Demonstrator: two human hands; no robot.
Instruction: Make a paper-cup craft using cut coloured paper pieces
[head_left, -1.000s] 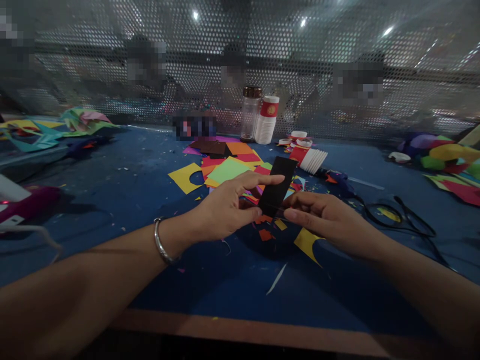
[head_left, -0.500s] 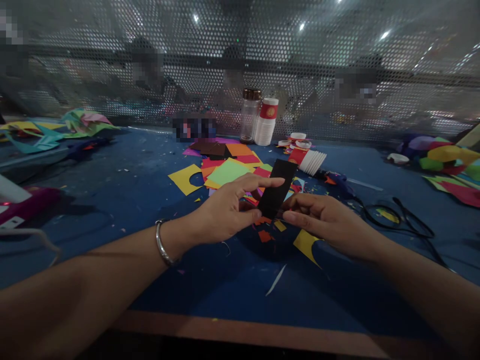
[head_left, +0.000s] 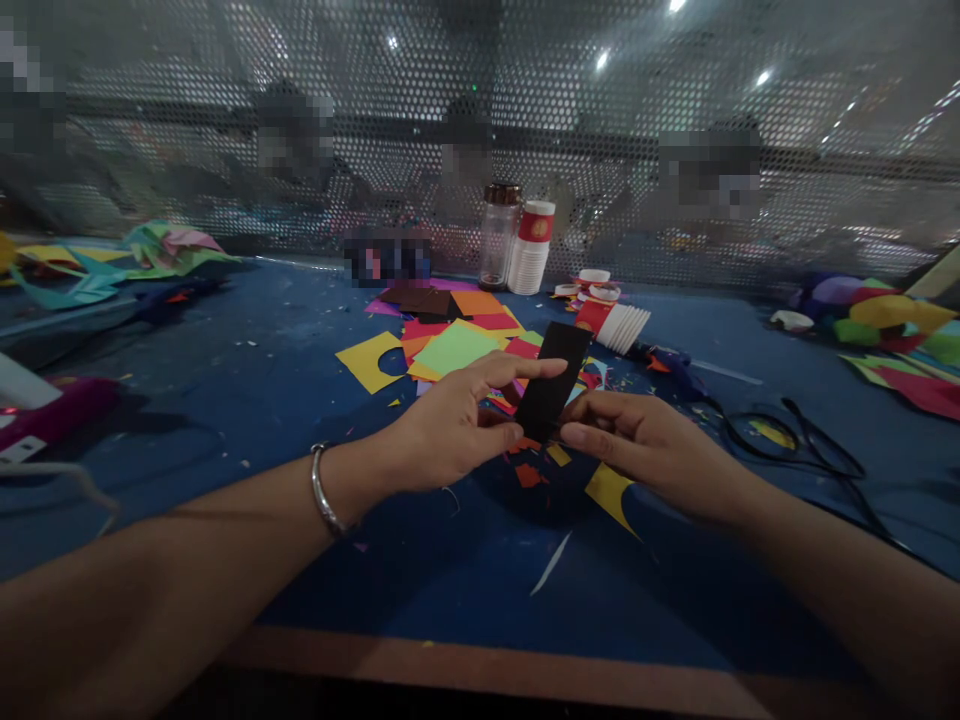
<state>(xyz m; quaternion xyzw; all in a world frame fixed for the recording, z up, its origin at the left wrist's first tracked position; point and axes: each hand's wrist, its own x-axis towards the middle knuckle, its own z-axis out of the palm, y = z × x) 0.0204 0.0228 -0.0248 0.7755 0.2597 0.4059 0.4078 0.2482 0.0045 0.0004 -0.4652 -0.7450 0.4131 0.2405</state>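
Black strip (head_left: 553, 388), between left hand (head_left: 444, 424) and right hand (head_left: 654, 448)

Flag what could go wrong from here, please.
The black strip might slip or bend, since the left hand appears to hold it by the fingers, with the right hand at its lower edge. If dropped, it could land among the orange scraps below. The black cable loops close to the right forearm, so a sideways move might snag it.
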